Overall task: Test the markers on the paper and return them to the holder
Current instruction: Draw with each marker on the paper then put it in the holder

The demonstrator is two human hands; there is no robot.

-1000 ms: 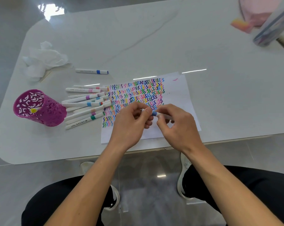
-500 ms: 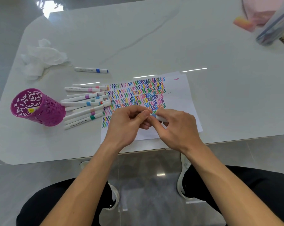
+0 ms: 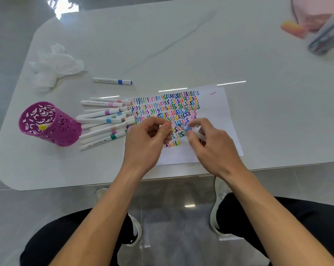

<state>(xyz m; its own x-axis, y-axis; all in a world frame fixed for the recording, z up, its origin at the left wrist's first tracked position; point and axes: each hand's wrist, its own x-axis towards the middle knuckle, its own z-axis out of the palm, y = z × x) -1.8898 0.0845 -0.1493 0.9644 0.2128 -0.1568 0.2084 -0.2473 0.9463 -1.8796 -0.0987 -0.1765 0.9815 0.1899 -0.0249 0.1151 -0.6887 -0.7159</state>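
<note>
A white paper covered with rows of coloured squiggles lies near the table's front edge. Above it my right hand grips a white marker with a blue band, its tip pointing left over the squiggles. My left hand hovers just left of it, thumb and forefinger pinched on what looks like the marker's cap, mostly hidden. A purple cut-out holder stands at the left with one yellow-ended marker inside. Several white markers lie in a pile between holder and paper.
One blue-banded marker lies apart behind the pile. Crumpled white tissue sits at the back left. At the far right are a clear pen case, a pink item and an orange-pink block. The table's front edge is close.
My hands were together on the blue-banded marker; now they have drawn apart, the left moving left with pinched fingers, the right keeping the marker body.
</note>
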